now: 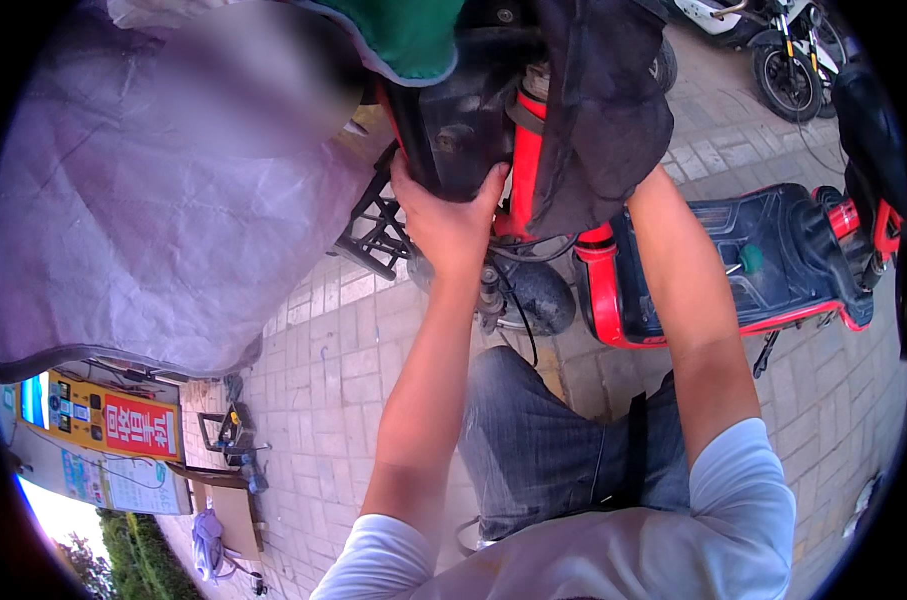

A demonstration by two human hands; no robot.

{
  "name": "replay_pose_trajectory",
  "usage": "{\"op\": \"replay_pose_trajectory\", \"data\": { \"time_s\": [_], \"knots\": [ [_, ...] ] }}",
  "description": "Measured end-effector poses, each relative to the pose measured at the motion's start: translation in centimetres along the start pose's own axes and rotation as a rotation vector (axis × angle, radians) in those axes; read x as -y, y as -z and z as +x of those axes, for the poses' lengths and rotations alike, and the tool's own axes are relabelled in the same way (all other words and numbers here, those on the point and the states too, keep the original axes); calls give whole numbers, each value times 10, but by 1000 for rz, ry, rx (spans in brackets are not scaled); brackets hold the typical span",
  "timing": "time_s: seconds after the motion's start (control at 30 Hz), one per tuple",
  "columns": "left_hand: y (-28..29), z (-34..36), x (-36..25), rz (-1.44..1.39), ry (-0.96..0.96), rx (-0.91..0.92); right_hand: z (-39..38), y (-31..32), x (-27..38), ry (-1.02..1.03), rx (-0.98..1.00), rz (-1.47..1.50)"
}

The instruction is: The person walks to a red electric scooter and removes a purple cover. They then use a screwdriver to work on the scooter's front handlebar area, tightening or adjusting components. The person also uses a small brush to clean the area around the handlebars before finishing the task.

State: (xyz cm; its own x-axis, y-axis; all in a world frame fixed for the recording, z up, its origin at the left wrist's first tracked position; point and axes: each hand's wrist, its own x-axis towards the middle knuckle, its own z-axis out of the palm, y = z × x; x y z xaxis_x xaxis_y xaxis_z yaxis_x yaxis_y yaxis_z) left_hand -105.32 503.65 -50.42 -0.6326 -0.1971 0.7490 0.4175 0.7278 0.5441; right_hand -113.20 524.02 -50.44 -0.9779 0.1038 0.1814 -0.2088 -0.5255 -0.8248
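Observation:
My left hand [449,215] grips the lower end of a black plastic panel [461,120] on the red scooter's front, its thumb and fingers on either side. A red upright tube [528,150] stands just right of it. My right hand reaches up behind a dark fabric cover [598,130], so its fingers are hidden; only the wrist [645,195] shows at the cloth's lower edge. A green cloth [403,30] hangs at the top. Beneath my hands are cables and the front wheel [538,295]. The black footboard [723,240] with red trim lies to the right.
A large grey cover [153,230] fills the upper left, beside a black metal rack [373,235]. At lower left stand a yellow kiosk [73,410] and a cardboard sheet [238,520]. A white scooter [793,70] stands at the back right on grey pavers [323,370].

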Motion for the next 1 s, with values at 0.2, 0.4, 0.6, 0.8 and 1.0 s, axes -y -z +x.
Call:
{"op": "replay_pose_trajectory", "data": {
  "time_s": [0.2, 0.4, 0.6, 0.8, 1.0],
  "knots": [
    [4, 9, -2, -16, 21, 10, 2, -6, -7, 4, 2, -30],
    [-6, 18, -5, -258, 69, 63, -2, 4, -7, 63, -27, -94],
    [-18, 15, 11, -69, -38, -6, 11, 1, -23, 310, -54, -302],
    [-7, 22, 56, -157, -224, -75, -88, 41, -20, 401, -215, -396],
    [-4, 18, 36, 30, -142, -85, -198, 231, 20, 328, -287, -1454]
  ]
}}
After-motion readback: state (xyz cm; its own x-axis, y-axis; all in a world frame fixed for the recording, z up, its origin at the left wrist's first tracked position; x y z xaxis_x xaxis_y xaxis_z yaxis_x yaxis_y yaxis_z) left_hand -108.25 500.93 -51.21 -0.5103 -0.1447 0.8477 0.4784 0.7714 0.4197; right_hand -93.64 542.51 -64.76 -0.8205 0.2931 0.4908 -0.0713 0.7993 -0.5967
